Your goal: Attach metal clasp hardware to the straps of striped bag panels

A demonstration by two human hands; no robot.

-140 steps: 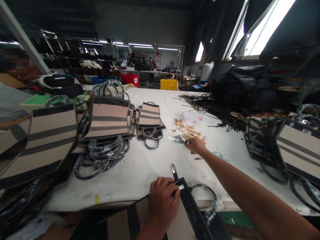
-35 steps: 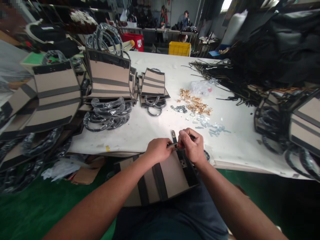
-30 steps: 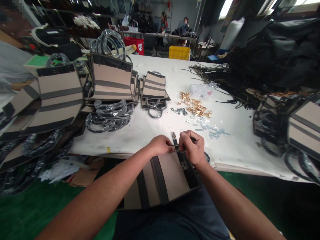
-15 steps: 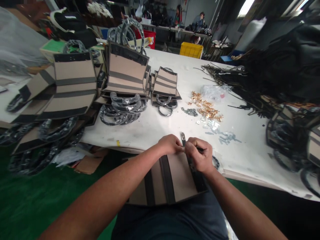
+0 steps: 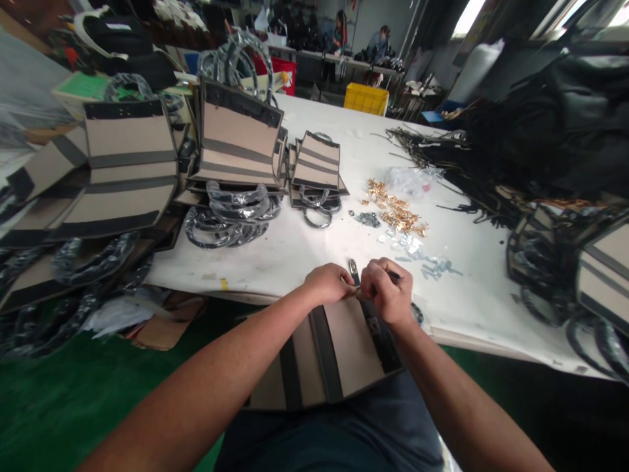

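A beige and black bag panel (image 5: 350, 344) lies across my lap and against the table edge. From its far edge sticks a short black strap tab with a metal clasp (image 5: 352, 266). My left hand (image 5: 329, 283) is closed in a pinch at the panel's far edge, beside the tab; what lies between its fingertips is too small to make out. Just right of it, my right hand (image 5: 390, 295) is wrapped round a dark-handled tool (image 5: 394, 275). The tool's tip is hidden by the fingers. A plastic-wrapped handle (image 5: 417, 313) shows behind my right wrist.
On the white table (image 5: 275, 265) lie gold fittings (image 5: 400, 216) and silver metal plates (image 5: 437, 265). Stacked bag bodies (image 5: 240, 134) with wrapped handles stand at the left. Black cords (image 5: 432, 151) lie at the far right. Two people are at a bench behind.
The whole view has shifted a little, with the table things sliding left. Both hands keep their place at the panel's far edge, and the right hand still grips the tool.
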